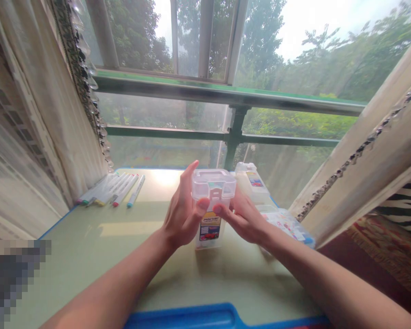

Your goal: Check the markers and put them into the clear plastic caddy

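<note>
Frame ctr.: L hand (182, 208) and R hand (247, 215) grip upright box (212, 221) from opp. sides, neither nearer; long axis vert., thumbs by front latch (215, 193).

The pale green table (123, 256) had a blue rim. Markers (126, 190) lay far left — two plastic boxes, one behind (251, 185), one nearer (281, 224), sat right.

A marker case (214, 189) stands between your left hand (181, 212) and right hand (247, 215); markers (123, 189) lie on the table (147, 262) to your left, a second case (251, 182) sits behind a box (284, 225) to your right, and a window (144, 108) rises beyond, between curtains (37, 105).
</note>
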Demonstrator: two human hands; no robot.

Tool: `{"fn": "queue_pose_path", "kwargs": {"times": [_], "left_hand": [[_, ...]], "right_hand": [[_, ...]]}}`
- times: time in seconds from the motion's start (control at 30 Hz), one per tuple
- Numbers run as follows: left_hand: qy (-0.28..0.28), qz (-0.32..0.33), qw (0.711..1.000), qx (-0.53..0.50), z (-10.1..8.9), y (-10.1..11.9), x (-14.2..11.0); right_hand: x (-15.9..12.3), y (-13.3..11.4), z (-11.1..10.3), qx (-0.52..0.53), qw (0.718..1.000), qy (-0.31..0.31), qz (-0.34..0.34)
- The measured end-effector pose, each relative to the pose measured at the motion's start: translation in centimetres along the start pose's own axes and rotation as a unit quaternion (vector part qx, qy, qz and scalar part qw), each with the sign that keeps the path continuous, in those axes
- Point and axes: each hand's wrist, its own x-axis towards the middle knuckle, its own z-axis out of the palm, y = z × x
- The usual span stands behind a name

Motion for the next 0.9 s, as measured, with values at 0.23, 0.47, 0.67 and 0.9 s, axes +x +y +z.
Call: {"fn": "queue_pose_path", "kwargs": {"times": [0.23, 0.47, 0.67, 0.9], "left_hand": [[-0.022, -0.070, 0.997, -0.026, 0.3, -0.6, 0.4], [-0.026, -0.169, 0.983, -0.066, 0.7, -0.2, 0.8], [-0.045, -0.258, 0.965, -0.017, 0.9, -0.1, 1.1], [-0.108, -0.226, 0.948, 0.194, 1.0, 0.3, 1.3]], "right_hand": [[0.0, 1.0, 0.3, 0.102, 0.991, 0.038, 0.079], [0.6, 1.4, -0.6, 0.128, 0.984, 0.023, 0.118], [1.1, 1.1, -1.0, 0.068, 0.982, -0.029, 0.174], [1.3, 0.6, -1.4, -0.105, 0.981, -0.071, 0.147]]}}
